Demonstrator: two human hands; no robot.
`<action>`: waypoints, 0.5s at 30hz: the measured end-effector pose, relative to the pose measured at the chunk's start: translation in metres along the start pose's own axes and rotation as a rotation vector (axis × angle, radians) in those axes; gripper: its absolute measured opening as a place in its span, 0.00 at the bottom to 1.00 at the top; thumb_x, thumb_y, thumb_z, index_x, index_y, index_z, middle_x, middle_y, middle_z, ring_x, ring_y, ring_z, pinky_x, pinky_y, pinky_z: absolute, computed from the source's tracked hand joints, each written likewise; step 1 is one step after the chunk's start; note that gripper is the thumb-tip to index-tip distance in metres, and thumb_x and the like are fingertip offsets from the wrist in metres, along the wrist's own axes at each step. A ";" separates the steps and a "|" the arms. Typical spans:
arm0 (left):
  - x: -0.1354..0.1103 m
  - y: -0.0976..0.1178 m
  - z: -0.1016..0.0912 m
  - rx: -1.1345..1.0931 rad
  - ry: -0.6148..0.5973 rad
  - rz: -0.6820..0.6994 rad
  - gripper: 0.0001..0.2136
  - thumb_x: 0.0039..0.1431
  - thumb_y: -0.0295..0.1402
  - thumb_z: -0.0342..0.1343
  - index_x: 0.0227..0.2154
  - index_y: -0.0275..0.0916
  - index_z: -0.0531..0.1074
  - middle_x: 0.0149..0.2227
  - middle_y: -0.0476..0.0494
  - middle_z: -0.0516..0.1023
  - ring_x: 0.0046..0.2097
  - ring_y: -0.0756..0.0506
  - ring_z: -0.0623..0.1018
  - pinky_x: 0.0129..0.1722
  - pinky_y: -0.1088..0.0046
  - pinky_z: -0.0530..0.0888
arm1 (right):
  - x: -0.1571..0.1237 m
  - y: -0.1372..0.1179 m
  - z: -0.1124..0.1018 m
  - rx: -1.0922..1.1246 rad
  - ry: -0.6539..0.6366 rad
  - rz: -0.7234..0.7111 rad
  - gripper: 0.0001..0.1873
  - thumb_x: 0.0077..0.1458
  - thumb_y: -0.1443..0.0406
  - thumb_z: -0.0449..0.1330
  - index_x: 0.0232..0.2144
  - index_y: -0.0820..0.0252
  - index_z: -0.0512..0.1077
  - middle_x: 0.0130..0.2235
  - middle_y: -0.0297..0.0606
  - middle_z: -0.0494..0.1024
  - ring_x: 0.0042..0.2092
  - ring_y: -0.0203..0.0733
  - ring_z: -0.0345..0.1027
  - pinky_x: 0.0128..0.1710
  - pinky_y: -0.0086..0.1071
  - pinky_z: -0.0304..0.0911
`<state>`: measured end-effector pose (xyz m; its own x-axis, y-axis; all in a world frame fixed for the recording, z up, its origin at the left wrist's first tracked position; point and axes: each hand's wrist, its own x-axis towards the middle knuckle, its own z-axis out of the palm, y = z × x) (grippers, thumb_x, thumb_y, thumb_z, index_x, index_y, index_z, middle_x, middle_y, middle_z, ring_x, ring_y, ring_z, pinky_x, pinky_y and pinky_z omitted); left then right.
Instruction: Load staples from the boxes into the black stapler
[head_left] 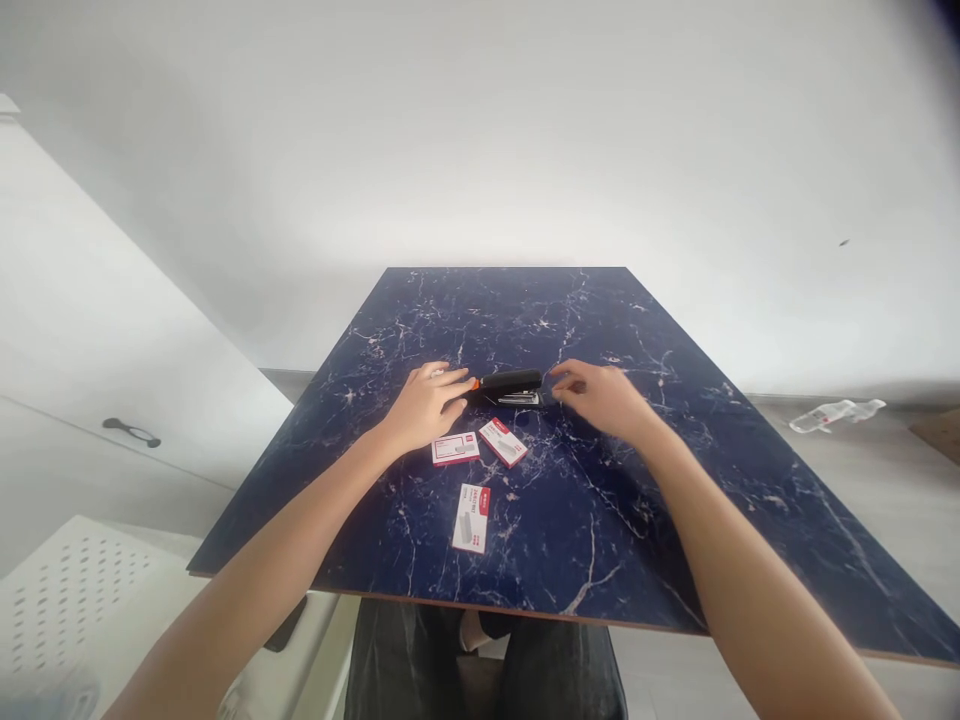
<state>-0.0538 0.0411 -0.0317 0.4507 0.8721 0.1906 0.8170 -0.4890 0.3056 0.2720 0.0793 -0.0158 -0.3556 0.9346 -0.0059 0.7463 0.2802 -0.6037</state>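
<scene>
A black stapler [510, 382] with an orange part near its left end lies on the dark blue marbled table. Its top arm is raised a little, and shiny metal shows in the gap at the right. My left hand [429, 408] has its thumb and fingers about the stapler's left end. Just off the right end is my right hand [600, 395], its fingers bent and slightly apart, with nothing visible in them. Two small white and red boxes, one flat box [455, 449] and one tilted box [503, 442], lie in front of the stapler. A third box [471, 518] lies closer to me.
The table [517, 310] reaches to a pale wall. A white cabinet with a dark handle [132, 432] stands at the left, above a perforated white surface [75, 590]. On the floor at the right lies a clear plastic bottle [836, 415].
</scene>
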 end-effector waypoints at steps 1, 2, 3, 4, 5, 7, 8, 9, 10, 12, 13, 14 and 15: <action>-0.001 0.000 0.000 0.005 0.000 0.005 0.19 0.72 0.36 0.49 0.61 0.47 0.73 0.66 0.46 0.71 0.68 0.31 0.63 0.64 0.40 0.63 | -0.001 0.001 -0.004 0.000 0.003 0.011 0.15 0.60 0.66 0.61 0.50 0.53 0.75 0.41 0.35 0.85 0.44 0.48 0.80 0.51 0.43 0.73; -0.001 0.000 0.001 0.009 0.000 0.010 0.20 0.72 0.36 0.48 0.62 0.47 0.73 0.66 0.46 0.70 0.68 0.31 0.62 0.64 0.40 0.63 | -0.001 0.000 -0.006 0.017 -0.002 0.015 0.17 0.59 0.65 0.62 0.51 0.53 0.75 0.43 0.36 0.85 0.45 0.48 0.80 0.52 0.43 0.73; -0.001 0.000 0.001 0.013 0.000 0.013 0.20 0.72 0.36 0.48 0.62 0.46 0.73 0.66 0.46 0.70 0.68 0.31 0.62 0.64 0.40 0.62 | -0.001 -0.001 -0.005 0.046 -0.019 0.009 0.20 0.58 0.64 0.64 0.53 0.54 0.74 0.45 0.37 0.84 0.45 0.49 0.79 0.51 0.43 0.73; -0.001 0.000 0.001 0.015 -0.001 0.015 0.20 0.72 0.35 0.48 0.62 0.46 0.72 0.66 0.46 0.70 0.68 0.31 0.62 0.64 0.40 0.62 | -0.001 -0.003 -0.002 0.073 -0.038 -0.004 0.23 0.57 0.63 0.65 0.55 0.54 0.73 0.46 0.38 0.84 0.46 0.48 0.79 0.51 0.42 0.74; -0.001 0.000 0.001 0.016 -0.003 0.013 0.20 0.72 0.35 0.48 0.62 0.47 0.72 0.66 0.46 0.71 0.68 0.31 0.62 0.64 0.40 0.62 | 0.000 -0.006 0.003 0.087 -0.048 -0.017 0.25 0.56 0.63 0.66 0.55 0.54 0.72 0.47 0.38 0.83 0.45 0.48 0.79 0.50 0.42 0.74; -0.001 0.001 0.001 0.019 -0.010 0.002 0.20 0.72 0.34 0.48 0.62 0.46 0.72 0.66 0.46 0.71 0.68 0.30 0.62 0.64 0.40 0.63 | 0.002 -0.011 0.014 0.080 -0.036 -0.033 0.24 0.56 0.63 0.67 0.54 0.54 0.73 0.46 0.39 0.83 0.44 0.48 0.79 0.49 0.41 0.74; 0.000 0.001 0.001 0.022 -0.014 -0.002 0.20 0.71 0.34 0.48 0.62 0.46 0.73 0.66 0.45 0.71 0.68 0.30 0.62 0.64 0.40 0.63 | 0.004 -0.012 0.018 0.067 -0.025 -0.037 0.21 0.56 0.62 0.66 0.53 0.54 0.73 0.45 0.39 0.84 0.44 0.48 0.79 0.48 0.41 0.74; 0.000 0.001 0.001 0.026 -0.017 -0.004 0.20 0.71 0.34 0.48 0.62 0.45 0.73 0.66 0.44 0.71 0.68 0.30 0.62 0.64 0.40 0.63 | 0.005 -0.011 0.021 0.055 -0.018 -0.039 0.20 0.57 0.62 0.65 0.52 0.53 0.74 0.45 0.38 0.84 0.43 0.48 0.79 0.48 0.41 0.74; -0.001 0.001 0.002 0.027 -0.017 -0.006 0.20 0.71 0.35 0.48 0.61 0.45 0.73 0.66 0.44 0.71 0.68 0.29 0.62 0.64 0.40 0.62 | 0.006 -0.010 0.021 0.046 -0.020 -0.042 0.18 0.58 0.62 0.64 0.52 0.53 0.74 0.45 0.38 0.84 0.43 0.48 0.79 0.48 0.41 0.73; -0.002 0.000 0.002 0.015 -0.019 -0.012 0.20 0.71 0.36 0.49 0.62 0.46 0.73 0.66 0.43 0.70 0.69 0.29 0.60 0.65 0.39 0.61 | 0.005 -0.002 0.013 0.011 -0.052 -0.046 0.18 0.60 0.60 0.62 0.52 0.52 0.74 0.46 0.37 0.84 0.43 0.48 0.79 0.47 0.41 0.74; -0.003 -0.001 0.001 0.000 -0.016 -0.016 0.20 0.71 0.38 0.49 0.62 0.47 0.72 0.66 0.44 0.70 0.70 0.29 0.60 0.65 0.39 0.60 | 0.004 0.004 0.005 -0.023 -0.067 -0.039 0.18 0.60 0.60 0.62 0.53 0.51 0.74 0.46 0.37 0.84 0.43 0.48 0.79 0.46 0.42 0.74; -0.004 -0.002 -0.002 -0.017 -0.009 -0.015 0.20 0.72 0.39 0.49 0.62 0.47 0.73 0.66 0.44 0.70 0.70 0.29 0.59 0.66 0.38 0.60 | 0.002 0.010 -0.003 -0.063 -0.076 -0.024 0.19 0.60 0.60 0.62 0.54 0.51 0.73 0.46 0.37 0.84 0.43 0.49 0.79 0.45 0.42 0.74; -0.005 -0.004 -0.007 -0.040 0.003 -0.012 0.19 0.72 0.40 0.49 0.61 0.47 0.73 0.66 0.44 0.70 0.70 0.30 0.59 0.66 0.39 0.59 | 0.000 0.017 -0.013 -0.105 -0.076 -0.005 0.20 0.59 0.59 0.62 0.54 0.51 0.73 0.46 0.38 0.84 0.43 0.50 0.79 0.44 0.43 0.74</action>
<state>-0.0622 0.0383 -0.0271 0.4400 0.8779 0.1890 0.8074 -0.4789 0.3446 0.2915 0.0867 -0.0157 -0.3977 0.9151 -0.0656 0.7980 0.3098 -0.5169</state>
